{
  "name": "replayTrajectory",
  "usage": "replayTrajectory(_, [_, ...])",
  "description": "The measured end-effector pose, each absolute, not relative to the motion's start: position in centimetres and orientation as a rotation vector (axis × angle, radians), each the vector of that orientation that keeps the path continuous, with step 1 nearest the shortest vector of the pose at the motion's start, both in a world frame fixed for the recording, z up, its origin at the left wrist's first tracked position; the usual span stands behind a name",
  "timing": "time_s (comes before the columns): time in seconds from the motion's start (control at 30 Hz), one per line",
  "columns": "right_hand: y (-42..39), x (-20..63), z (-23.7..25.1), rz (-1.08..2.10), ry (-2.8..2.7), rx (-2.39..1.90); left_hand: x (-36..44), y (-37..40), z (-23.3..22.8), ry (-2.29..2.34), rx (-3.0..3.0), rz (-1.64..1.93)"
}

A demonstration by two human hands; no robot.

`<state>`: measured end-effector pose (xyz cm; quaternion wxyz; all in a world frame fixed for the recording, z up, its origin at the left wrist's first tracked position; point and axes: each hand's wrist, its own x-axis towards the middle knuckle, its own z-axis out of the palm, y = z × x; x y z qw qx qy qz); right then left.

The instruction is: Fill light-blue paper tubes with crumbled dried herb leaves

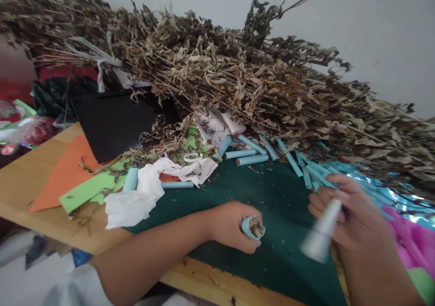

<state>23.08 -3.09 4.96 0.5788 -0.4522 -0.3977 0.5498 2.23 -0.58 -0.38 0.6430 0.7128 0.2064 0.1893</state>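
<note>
"What's in the left hand [224, 227]?"

"A light-blue tube [246, 228], just below centre frame, its open end showing dry brown bits inside."

"And the right hand [356, 213]?"

"Lower right, holding a pale stick-like object [322, 236], blurred and apart from the tube."

"What's beneath?"

"A dark green sheet [282, 197] on a wooden counter [20, 184]. More blue tubes [252, 160] lie mid-frame and to the right, below dried plants [217, 66] spanning the upper frame."
</note>
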Motion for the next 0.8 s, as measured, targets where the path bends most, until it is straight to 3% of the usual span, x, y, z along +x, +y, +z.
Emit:
replayTrajectory(0.3, [-3.49,22.78,4.79,1.278,-0.947,-0.943,2.25,-0.55,-0.48,0.471,1.638,0.419])
replayTrajectory(0.43, [-3.7,22.63,4.71,1.216,-1.101,-1.134,2.32,-0.54,-0.58,0.44,1.602,0.442])
replayTrajectory(0.57, [-3.56,22.42,4.69,1.247,-0.92,-0.898,2.29,-0.57,-0.45,0.458,1.609,0.436])
replayTrajectory(0.7, [-3.14,22.37,4.49,1.193,-0.951,-1.087,2.27,-0.58,-0.31,0.498,1.611,0.404])
replayTrajectory(0.8, [-3.06,22.52,4.32,1.225,-0.904,-0.979,2.28,-0.57,-0.4,0.486,1.602,0.409])
